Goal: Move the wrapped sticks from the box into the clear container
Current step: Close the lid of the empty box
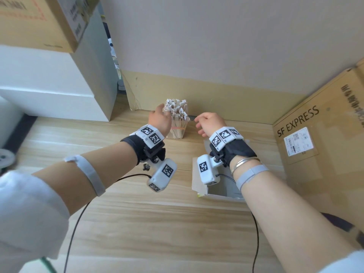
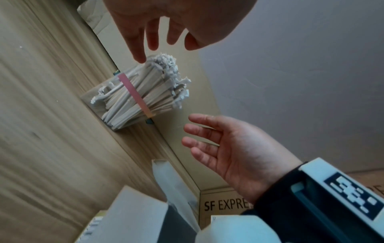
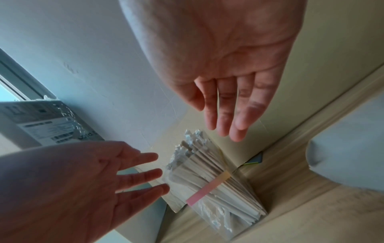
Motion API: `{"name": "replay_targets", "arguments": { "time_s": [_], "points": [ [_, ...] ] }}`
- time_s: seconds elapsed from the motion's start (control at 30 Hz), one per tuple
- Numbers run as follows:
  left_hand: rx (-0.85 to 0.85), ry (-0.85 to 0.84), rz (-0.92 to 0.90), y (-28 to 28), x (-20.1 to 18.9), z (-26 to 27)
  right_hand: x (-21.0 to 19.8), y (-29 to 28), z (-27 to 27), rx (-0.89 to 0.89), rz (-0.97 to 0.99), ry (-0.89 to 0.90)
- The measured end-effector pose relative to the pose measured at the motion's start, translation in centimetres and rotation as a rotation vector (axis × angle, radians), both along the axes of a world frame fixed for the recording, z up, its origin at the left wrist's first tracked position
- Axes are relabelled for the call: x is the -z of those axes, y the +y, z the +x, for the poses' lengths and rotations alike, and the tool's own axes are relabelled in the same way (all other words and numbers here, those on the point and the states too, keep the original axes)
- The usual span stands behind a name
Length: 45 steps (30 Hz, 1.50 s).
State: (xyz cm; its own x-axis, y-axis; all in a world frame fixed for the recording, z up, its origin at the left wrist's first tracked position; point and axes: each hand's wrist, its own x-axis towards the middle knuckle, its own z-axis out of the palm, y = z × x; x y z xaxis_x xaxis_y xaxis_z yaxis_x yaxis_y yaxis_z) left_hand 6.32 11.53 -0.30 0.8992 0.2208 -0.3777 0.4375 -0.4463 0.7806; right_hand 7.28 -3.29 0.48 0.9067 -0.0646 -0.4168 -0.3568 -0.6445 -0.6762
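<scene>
Big stuff first: there's a wooden table [image 1: 157, 223] pushed up against a pale wall [image 1: 216, 36], with a large cardboard carton [image 1: 325, 150] printed "SF EXPRESS" standing on the right side of it. Top left there's another cardboard carton [image 1: 35, 18] sitting on something white.

Closer in, a small white box [image 1: 199, 182] with its flap open sits on the table right under the right wrist. Can't see into it from any view, so no idea what's in there.

The clear container [image 1: 178, 131] stands at the back of the table, just by the wall, between the two hands. It's packed with wrapped sticks [image 1: 177, 113] standing upright, their crinkly paper ends poking out the top, and there's a pink-to-yellow band [image 3: 207, 189] across the container.

Left hand [image 1: 159, 120] is up beside the left of the bundle, fingers straight and spread, not gripping anything. In the left wrist view one fingertip looks right at the paper ends, maybe touching, hard to say.

Right hand [image 1: 209, 123] is just to the right of the container, apart from it, fingers loose and a bit spread, holding nothing.
</scene>
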Motion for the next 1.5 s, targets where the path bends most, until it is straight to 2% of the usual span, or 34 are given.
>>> {"name": "replay_targets", "arguments": {
  "time_s": [0.17,0.33,0.77,0.9,1.0,1.27,1.37,1.5],
  "points": [
    [-0.011,-0.062,-0.018,-2.2,-0.6,-2.4,-0.1,-1.4,-2.5,0.025,0.019,-0.016],
    [0.102,-0.021,-0.061,-4.5,-0.1,-4.9,0.2,-2.6,-5.0,0.059,0.029,-0.038],
    [0.285,0.201,0.098,-9.9,3.0,-10.4,2.4,-7.0,-10.3,0.111,0.007,-0.006],
    [0.305,0.257,0.082,-10.9,3.6,-10.6,2.9,-7.9,-11.1,0.108,0.025,-0.007],
    [0.292,0.296,0.09,-10.5,4.1,-10.1,3.0,-8.5,-11.3,0.112,0.021,-0.024],
    [0.383,0.41,0.235,-6.1,5.6,-8.5,3.0,-10.6,-11.2,0.118,-0.212,-0.095],
    [0.352,0.408,0.244,-5.0,5.7,-8.4,3.6,-10.8,-11.1,0.115,-0.241,0.016],
    [0.305,0.396,0.289,-4.0,6.4,-8.4,4.2,-10.7,-11.3,0.074,-0.183,0.141]
  ]
}}
